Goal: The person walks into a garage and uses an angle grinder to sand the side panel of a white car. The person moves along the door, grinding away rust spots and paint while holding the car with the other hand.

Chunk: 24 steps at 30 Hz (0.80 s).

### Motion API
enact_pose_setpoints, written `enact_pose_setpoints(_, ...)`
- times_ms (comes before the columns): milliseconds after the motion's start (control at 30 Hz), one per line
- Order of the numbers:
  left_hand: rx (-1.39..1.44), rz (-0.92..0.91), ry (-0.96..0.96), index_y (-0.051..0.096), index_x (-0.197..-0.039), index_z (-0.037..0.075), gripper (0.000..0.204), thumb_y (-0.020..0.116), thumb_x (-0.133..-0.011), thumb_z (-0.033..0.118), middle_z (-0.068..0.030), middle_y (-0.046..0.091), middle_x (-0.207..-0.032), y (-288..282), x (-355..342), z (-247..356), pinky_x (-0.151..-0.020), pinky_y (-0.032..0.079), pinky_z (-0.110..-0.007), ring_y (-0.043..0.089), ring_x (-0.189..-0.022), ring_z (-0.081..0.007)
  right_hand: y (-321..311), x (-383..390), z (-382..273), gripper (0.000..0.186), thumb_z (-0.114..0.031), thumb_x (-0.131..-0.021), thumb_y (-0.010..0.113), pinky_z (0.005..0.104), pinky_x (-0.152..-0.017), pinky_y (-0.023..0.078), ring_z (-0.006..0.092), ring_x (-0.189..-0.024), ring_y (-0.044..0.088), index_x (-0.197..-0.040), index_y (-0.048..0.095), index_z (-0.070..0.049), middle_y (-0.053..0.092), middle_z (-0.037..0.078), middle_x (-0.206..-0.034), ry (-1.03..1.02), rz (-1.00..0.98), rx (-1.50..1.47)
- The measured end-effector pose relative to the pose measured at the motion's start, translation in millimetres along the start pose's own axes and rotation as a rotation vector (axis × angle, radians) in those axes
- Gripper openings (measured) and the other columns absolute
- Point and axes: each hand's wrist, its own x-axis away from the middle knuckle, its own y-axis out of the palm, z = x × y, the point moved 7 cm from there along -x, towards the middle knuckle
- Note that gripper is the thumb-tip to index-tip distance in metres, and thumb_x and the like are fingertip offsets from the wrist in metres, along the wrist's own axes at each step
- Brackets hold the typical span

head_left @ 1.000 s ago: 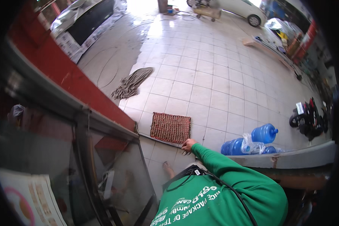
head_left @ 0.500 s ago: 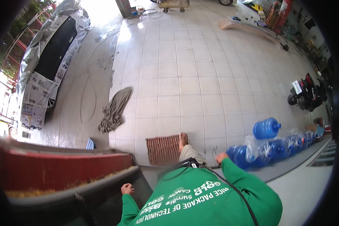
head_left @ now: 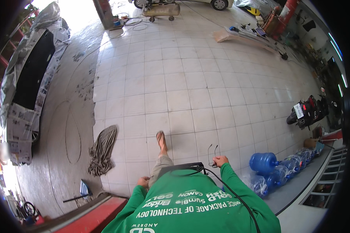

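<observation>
Pinched narrow, the grip of the right hand [head_left: 221, 160] held a thin-framed pair of glasses [head_left: 209, 156] between thumb and fingers, its two arms unfolded and pointing away from the body. The glasses hung in the air over the near part of the tiled floor [head_left: 175, 85], right of the dark cord [head_left: 217, 178] across the green shirt [head_left: 175, 202]. The left hand [head_left: 144, 181] was lowered beside the shorts [head_left: 159, 166], its fingers partly hidden; whether its grip was closed on anything could not be told.

One sandalled foot [head_left: 161, 141] was forward on the tiles. Across the floor's left edge, where tile met grey concrete [head_left: 60, 128], lay a crumpled striped cloth [head_left: 103, 151]. Blue water bottles [head_left: 262, 162], several in clear plastic, lined the near right edge, with a dark motorcycle [head_left: 309, 112] beyond them. Along the far edge stood a wheeled tank [head_left: 162, 9] and a pale car [head_left: 221, 4]; at far left, a vehicle [head_left: 35, 70] was covered in sheeting and newspaper.
</observation>
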Motion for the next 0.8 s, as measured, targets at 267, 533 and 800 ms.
enact_pose_setpoints(267, -0.227, -0.21, 0.042, 0.08, -0.112, 0.003, 0.026, 0.076, -0.093, 0.021, -0.0107, 0.078, -0.087, -202.2, -236.7, 216.1, -0.061, 0.063, -0.04, 0.078, -0.073, -0.0239, -46.1, -118.4, -154.7, 0.025, -0.025, -0.094, 0.079, 0.0328, -0.066, 0.061, 0.0145, -0.068, 0.074, -0.1, 0.086, -0.002, 0.081, 0.007, -0.077, 0.19, 0.083, -0.166)
enact_pose_setpoints(533, -0.144, -0.026, 0.206, 0.08, -0.118, 0.006, 0.028, 0.074, -0.1, 0.026, -0.01, 0.082, -0.098, -367.4, -514.5, 589.2, -0.066, 0.064, -0.037, 0.08, -0.08, -0.0202, -59.2, -238.7, -279.6, 0.022, -0.023, -0.087, 0.082, 0.0357, -0.065, 0.065, 0.0189, -0.065, 0.076, -0.095, 0.087, -0.003, 0.08, 0.009, -0.076, 0.391, 0.253, -0.297)
enact_pose_setpoints(800, 0.04, -0.092, 0.157, 0.078, -0.124, 0.006, 0.028, 0.074, -0.102, 0.023, -0.0085, 0.081, -0.106, -388.8, -670.8, 841.9, -0.068, 0.063, -0.036, 0.08, -0.083, -0.0198, -155.0, -577.7, -421.5, 0.033, -0.041, -0.089, 0.077, 0.0387, -0.066, 0.061, 0.0228, -0.062, 0.075, -0.088, 0.086, -0.01, 0.078, 0.011, -0.072, 0.141, 0.216, -0.029)
